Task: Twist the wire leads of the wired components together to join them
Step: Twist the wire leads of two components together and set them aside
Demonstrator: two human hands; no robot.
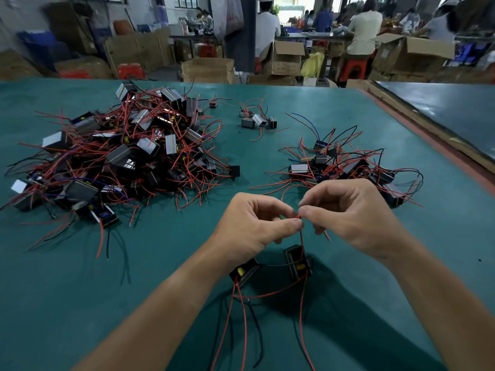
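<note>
Both hands meet above the green table (166, 277), right in the middle of the view. The left hand (254, 223) pinches the red wires (301, 238) between thumb and forefinger, and the right hand (348, 212) pinches the same spot from the other side, other fingers curled. Below them lie the two small black parts, one (245, 271) half under the left wrist, the other (298, 261) just beside it, tilted on edge.

These wires look thin and limp, easy to bend but likely springy enough to unwind if let go. The stripped tips are probably fine strands that fray, so the place to hold is close to the ends, on the red sleeve. The parts seem light and would drag along if the wire is tugged.

The wire tips themselves sit buried between the fingertips, so I cannot tell how far the twist has got. Long leads run off the bottom edge. The big heap (120, 156) and the smaller heap (348, 167) are tangles, impossible to count.
</note>
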